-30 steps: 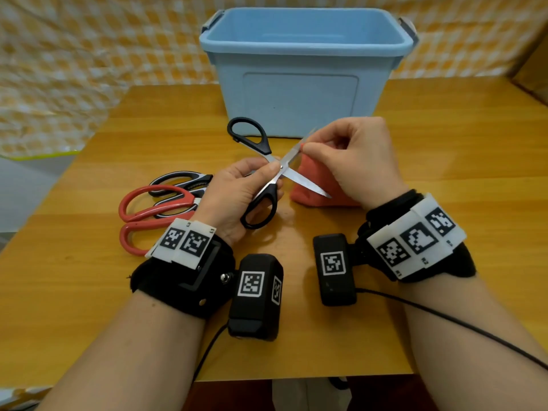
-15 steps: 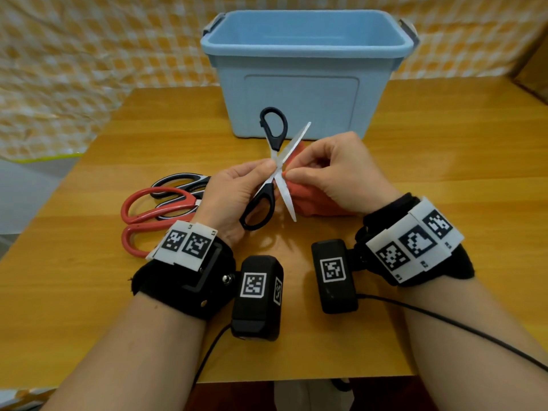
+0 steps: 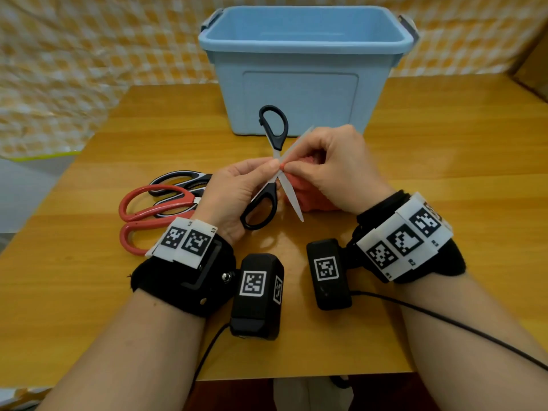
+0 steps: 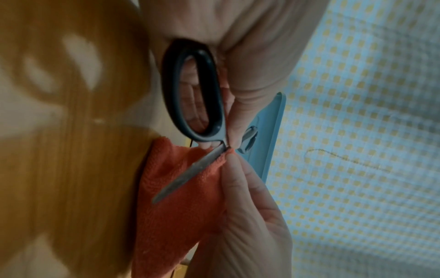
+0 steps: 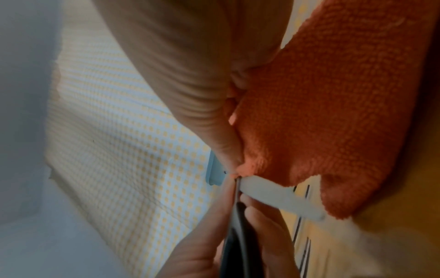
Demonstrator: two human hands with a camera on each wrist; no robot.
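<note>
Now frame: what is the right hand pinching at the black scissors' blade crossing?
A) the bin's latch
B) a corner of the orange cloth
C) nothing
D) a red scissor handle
B: the right hand pinches a corner of the orange cloth right at the crossing of the spread blades of the black scissors, which the left hand holds.
</note>
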